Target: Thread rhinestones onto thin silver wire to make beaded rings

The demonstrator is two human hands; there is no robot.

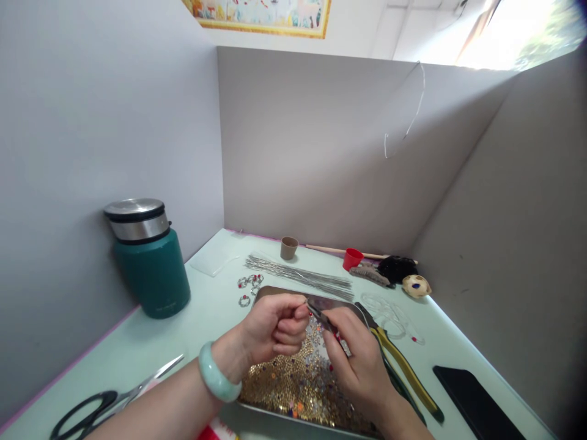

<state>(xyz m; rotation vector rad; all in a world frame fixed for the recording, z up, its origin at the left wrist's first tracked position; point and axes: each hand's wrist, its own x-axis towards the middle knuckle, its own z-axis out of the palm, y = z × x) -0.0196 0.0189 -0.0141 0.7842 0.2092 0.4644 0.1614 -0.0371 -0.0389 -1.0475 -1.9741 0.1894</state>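
Observation:
Over a metal tray [284, 417] of gold beads, both my hands meet at their fingertips. My left hand [277, 327], with a pale green bangle [217, 373] on the wrist, is closed with thumb and forefinger pinched together. What sits in that pinch is too small to make out. My right hand [360, 354] is wrapped round small pliers [320, 316], whose jaws reach the left fingertips. Several red specks show beside the pliers. Small beaded rings [244, 300] lie behind the tray at left, near a bundle of thin metal wires [298, 276].
Scissors [87, 415] lie at front left, below a green flask [153, 275]. Yellow-and-green handled pliers [408, 373] rest right of the tray, near a black phone-like slab [472, 400]. Clear cord [385, 315], a brown cup [288, 248] and a red cup [352, 259] stand farther back.

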